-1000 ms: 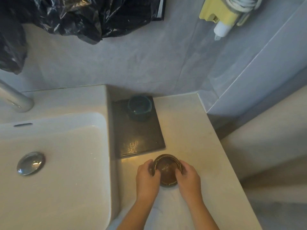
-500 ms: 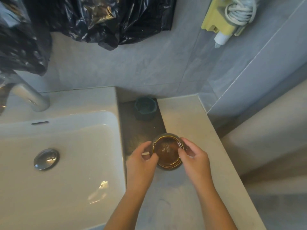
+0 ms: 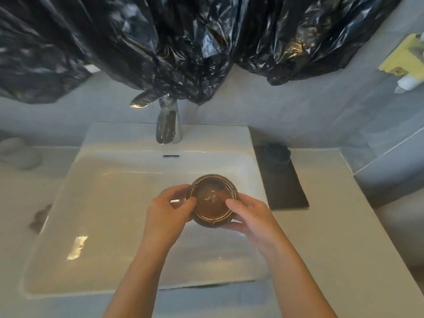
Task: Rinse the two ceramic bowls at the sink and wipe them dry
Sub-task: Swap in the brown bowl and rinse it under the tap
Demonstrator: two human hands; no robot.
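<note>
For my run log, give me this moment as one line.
left hand / right hand: hold brown bowl over sink | dark bowl: on tray

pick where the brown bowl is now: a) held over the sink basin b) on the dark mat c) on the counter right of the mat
a: the left hand and right hand hold the brown bowl over the white sink basin, away from the dark mat

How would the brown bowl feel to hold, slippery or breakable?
Its glaze shines, so the brown bowl is probably slippery when wet. It looks thick and ceramic: likely stiff, heavyish, and apt to chip against the hard sink.
</note>
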